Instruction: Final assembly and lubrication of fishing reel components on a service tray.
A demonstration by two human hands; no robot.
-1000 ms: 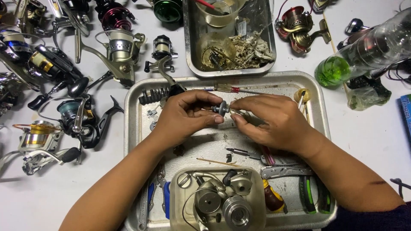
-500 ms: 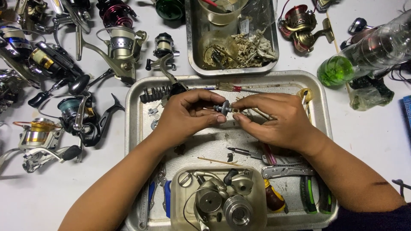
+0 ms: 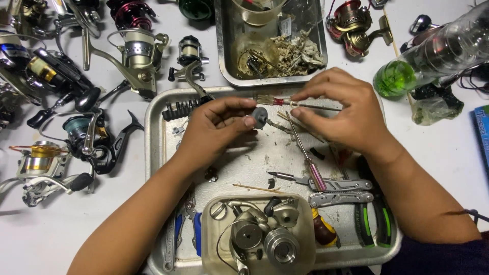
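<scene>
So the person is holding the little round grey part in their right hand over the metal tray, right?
Not quite. The little round grey part is pinched in the left hand, not the right. The right hand is beside it, fingers at a thin tool with a red and clear handle. Both are over the metal tray, as the head view shows.

A repair workbench: dismantled fishing reels (image 3: 137, 53), a metal tray (image 3: 158, 153) and pliers (image 3: 338, 191) crowd it.

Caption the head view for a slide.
Left hand pinches a small grey reel part over a metal tray; right hand beside it.
</scene>
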